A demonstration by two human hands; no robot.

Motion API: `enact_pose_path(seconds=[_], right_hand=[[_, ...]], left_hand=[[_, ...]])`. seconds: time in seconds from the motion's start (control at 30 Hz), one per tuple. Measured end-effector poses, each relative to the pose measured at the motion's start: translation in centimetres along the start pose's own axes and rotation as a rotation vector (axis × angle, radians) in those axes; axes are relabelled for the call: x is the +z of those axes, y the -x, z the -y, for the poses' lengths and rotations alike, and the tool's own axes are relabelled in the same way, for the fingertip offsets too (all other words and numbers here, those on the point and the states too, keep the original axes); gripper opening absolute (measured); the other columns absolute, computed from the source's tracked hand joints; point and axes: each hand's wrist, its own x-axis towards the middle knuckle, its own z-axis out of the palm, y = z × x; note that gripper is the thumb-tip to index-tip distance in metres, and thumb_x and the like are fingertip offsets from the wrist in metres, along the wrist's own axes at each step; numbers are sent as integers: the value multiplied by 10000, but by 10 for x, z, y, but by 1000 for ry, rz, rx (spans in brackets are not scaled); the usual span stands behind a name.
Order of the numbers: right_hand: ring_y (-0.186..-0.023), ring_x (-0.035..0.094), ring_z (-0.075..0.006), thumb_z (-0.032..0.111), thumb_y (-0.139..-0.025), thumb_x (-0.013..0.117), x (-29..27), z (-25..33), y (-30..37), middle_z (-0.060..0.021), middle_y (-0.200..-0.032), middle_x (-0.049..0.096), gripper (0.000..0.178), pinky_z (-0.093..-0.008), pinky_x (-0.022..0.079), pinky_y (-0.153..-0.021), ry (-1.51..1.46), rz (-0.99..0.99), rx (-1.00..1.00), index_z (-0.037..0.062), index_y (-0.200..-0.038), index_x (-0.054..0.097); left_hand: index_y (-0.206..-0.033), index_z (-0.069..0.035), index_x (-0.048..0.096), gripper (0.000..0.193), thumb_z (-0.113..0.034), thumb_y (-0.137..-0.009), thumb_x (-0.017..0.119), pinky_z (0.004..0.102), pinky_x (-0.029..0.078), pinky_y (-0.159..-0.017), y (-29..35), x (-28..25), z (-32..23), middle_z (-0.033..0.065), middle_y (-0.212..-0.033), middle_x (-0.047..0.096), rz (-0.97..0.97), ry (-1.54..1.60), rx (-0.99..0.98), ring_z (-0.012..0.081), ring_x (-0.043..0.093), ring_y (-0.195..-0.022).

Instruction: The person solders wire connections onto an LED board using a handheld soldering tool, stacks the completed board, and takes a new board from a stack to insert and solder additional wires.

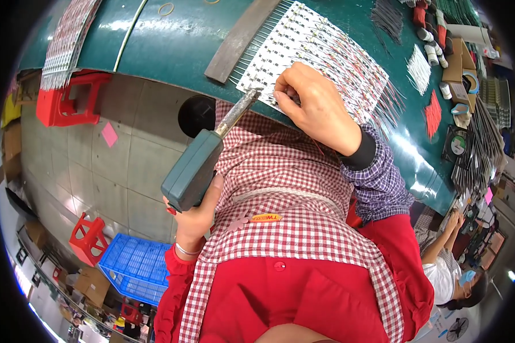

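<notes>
My left hand (197, 214) grips a dark green soldering gun (193, 166) by its handle. The gun's metal barrel slants up to the near left edge of a white circuit board panel (277, 54), its tip at that edge. Small black parts stand in rows on the panel, and red and dark wires (349, 63) lie across its right side. My right hand (315, 103) rests over the panel's near edge beside the tip. Its thumb and fingers are pinched together. What they hold, if anything, is hidden under the hand.
A dark wooden bar (234, 48) lies along the panel's left side on the green table (171, 46). Bundles of white wires (419, 68) and red wires (432, 113) lie to the right. Red stools (63, 106) and a blue crate (134, 266) stand left. Another person (446, 274) works at far right.
</notes>
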Motion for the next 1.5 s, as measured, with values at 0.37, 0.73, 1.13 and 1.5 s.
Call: enact_pose_path(seconds=[0.37, 0.73, 1.13, 1.5], right_hand=[[-803, 609, -332, 85, -876, 656, 3, 4, -3, -131, -831, 586, 90, -443, 498, -697, 76, 1, 10, 16, -839, 612], [-790, 612, -341, 71, -867, 643, 5, 6, -3, -138, -826, 589, 80, -446, 500, -692, 124, -34, -13, 7, -833, 607], [-805, 613, -327, 60, -846, 659, 8, 7, -2, -125, -816, 589, 73, -438, 508, -699, 125, -87, -33, 12, -827, 606], [-790, 618, -314, 56, -813, 680, 13, 8, 2, -114, -822, 589, 88, -424, 518, -659, 164, -146, -45, 23, -822, 600]], left_hand=[[-1185, 49, 668, 297, 11, -897, 725, 252, 423, -537, 1, 3, -4, 50, -899, 679, 1, -26, -36, 77, 544, -624], [-1129, 67, 655, 226, 25, -911, 694, 255, 410, -528, 2, 4, -7, 53, -793, 639, -44, -20, -8, 89, 537, -590], [-1211, 76, 651, 305, 53, -908, 684, 258, 415, -539, 3, 3, -4, 67, -885, 656, -32, -62, 12, 80, 520, -615], [-1139, 60, 658, 247, 20, -900, 711, 245, 396, -536, 4, 5, -3, 24, -789, 626, -31, -81, -8, 72, 526, -606]])
